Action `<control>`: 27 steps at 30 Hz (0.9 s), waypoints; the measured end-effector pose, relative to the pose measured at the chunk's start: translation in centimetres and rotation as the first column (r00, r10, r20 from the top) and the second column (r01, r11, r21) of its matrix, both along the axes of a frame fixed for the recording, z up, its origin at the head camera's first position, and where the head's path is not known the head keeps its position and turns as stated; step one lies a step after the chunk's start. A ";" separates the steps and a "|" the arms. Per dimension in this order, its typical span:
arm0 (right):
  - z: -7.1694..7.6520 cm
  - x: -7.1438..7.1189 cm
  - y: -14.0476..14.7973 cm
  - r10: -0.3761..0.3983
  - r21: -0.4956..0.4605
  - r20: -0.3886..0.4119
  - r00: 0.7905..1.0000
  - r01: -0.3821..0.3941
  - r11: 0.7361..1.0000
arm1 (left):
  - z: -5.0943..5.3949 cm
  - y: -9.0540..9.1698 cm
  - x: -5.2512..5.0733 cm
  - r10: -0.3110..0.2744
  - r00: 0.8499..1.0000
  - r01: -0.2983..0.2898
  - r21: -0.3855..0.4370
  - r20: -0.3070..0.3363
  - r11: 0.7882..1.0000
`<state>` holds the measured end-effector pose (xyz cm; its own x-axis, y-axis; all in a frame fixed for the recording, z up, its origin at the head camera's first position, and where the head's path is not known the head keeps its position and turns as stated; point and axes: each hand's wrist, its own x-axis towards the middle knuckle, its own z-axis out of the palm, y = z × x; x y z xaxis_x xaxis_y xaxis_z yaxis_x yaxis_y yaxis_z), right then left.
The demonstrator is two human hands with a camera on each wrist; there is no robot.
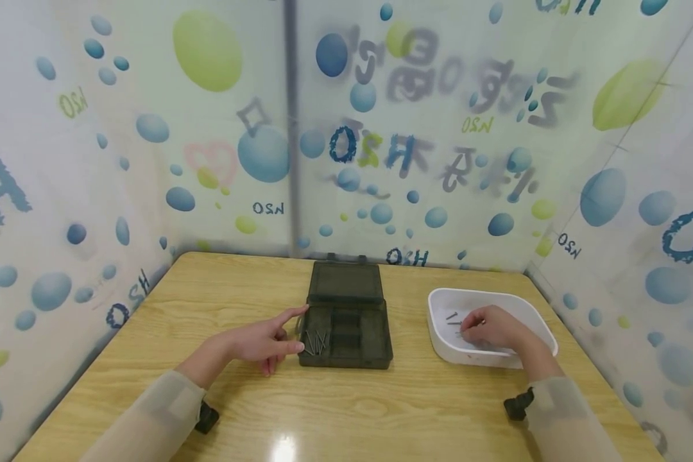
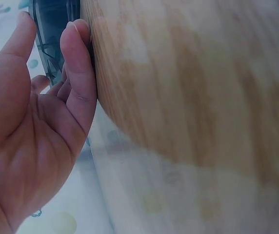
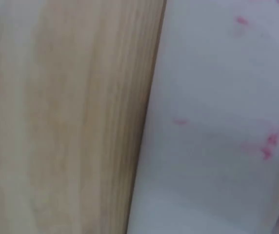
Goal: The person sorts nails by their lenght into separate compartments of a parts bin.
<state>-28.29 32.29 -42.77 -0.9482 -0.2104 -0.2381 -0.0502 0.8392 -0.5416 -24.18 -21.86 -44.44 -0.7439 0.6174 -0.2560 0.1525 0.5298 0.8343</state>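
Observation:
A dark, see-through plastic organizer box lies on the table with its lid tipped back. Several thin metal nails or screws sit in its left compartment. My left hand is at the box's left side, index finger and thumb stretched to its edge. In the left wrist view, the left palm holds nothing. My right hand reaches into a white tray, fingers bent down beside a few similar metal pieces. Whether its fingertips pinch one is hidden.
The wood-grain table is walled in by a bubble-patterned curtain at the back and sides. Reddish marks show on the tray's outer wall in the right wrist view. Black wrist straps sit below both sleeves.

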 end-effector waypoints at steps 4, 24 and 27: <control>0.5 0.8 -0.7 0.000 -0.106 -0.068 0.998 -0.007 0.994 | 0.0 0.1 -0.1 -0.002 1.000 0.002 -0.001 -0.001 1.000; 2.5 2.8 -8.7 -0.018 -0.508 -0.086 0.996 -0.029 0.861 | -0.2 -0.1 -0.1 -0.005 1.000 0.005 -0.022 0.001 1.000; 2.5 3.0 -9.9 -0.015 -0.532 -0.069 0.998 -0.024 0.846 | -0.1 0.0 -0.1 -0.004 1.000 0.004 -0.021 0.002 1.000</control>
